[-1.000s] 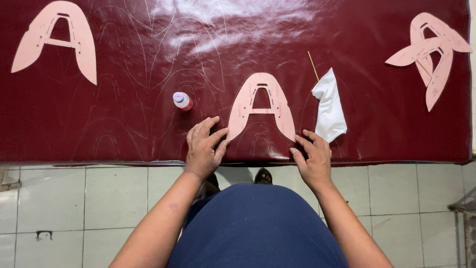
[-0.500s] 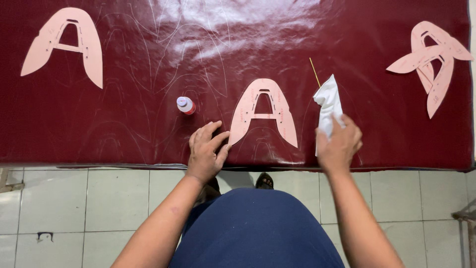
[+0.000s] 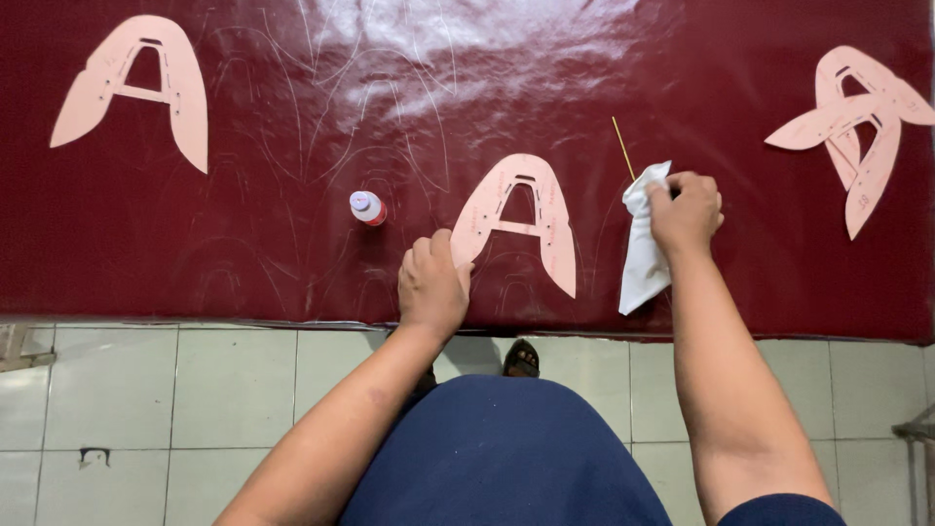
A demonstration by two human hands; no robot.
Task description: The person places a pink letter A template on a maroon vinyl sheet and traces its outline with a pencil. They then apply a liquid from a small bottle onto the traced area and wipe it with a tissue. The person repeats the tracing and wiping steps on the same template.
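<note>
While dark red sheet (image 3: pixel 292 244) covered the bench, pink templates lay at far left (image 3: pixel 136 88), centre (image 3: pixel 516 219) and far right (image 3: pixel 857 127). Small white-capped bottle (image 3: pixel 367 206) stood left of centre template, thin stick (image 3: pixel 623 148) to its right. Left hand (image 3: pixel 431 287) rested flat, fingers together, touching centre template's lower left tip. Right hand (image 3: pixel 687 209) clamped on white cloth (image 3: pixel 643 263), just right of it.

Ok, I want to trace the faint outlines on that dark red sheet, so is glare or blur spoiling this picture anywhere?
Head view: a broad white glare washes the dark red sheet along its top middle, hiding the traced lines there. Elsewhere it is sharp: the middle pink pattern, small bottle, white cloth in the right hand, and left hand show no blur.
</note>
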